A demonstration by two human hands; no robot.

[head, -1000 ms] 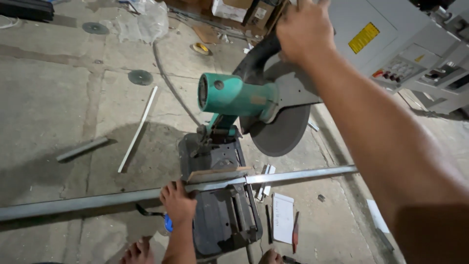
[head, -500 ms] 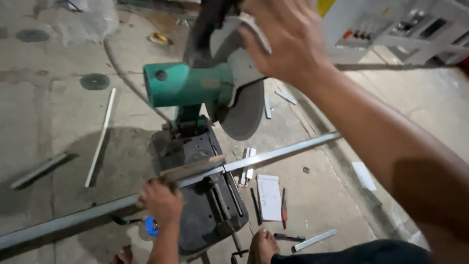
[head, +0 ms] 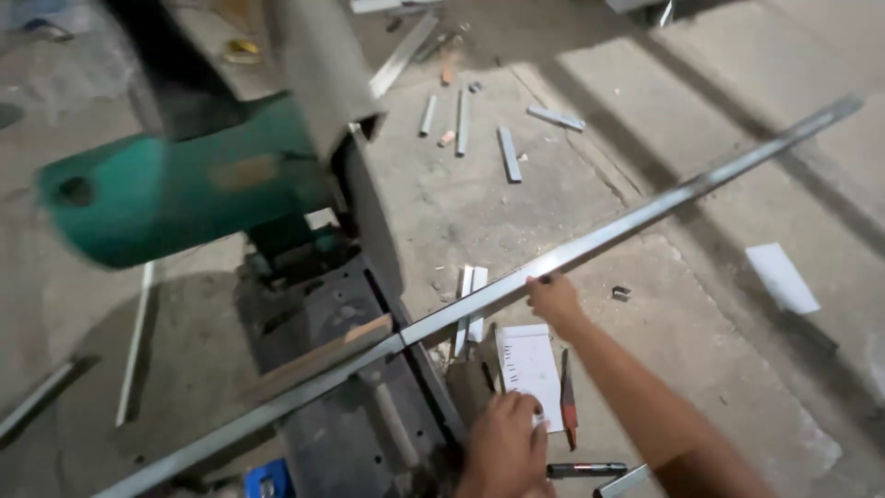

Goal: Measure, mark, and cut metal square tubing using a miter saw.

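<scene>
— Concrete floor (head: 701, 369), grey and dusty, was under us. Where was the long grey metal strip (head: 627, 226)?

— It ran slantwise across the black base of the chop saw (head: 341, 406), from the lower left up to the far right. Our right hand (head: 553, 300) had its fingers closed on the strip just right of the saw.

— And our left hand (head: 502, 447)?

— It rested low, beside the base, at the edge of a white sheet of paper (head: 530, 364). We couldn't tell whether it gripped anything.

— What stood around them?

— We saw the saw's green motor housing (head: 175, 198) raised above the base, blurred, and a wooden block (head: 323, 355) lying against the strip. Short offcuts of grey metal (head: 509, 152) lay scattered farther back. A red-handled tool (head: 567, 406) lay by the paper and a dark marker (head: 585, 470) near our forearm.
</scene>
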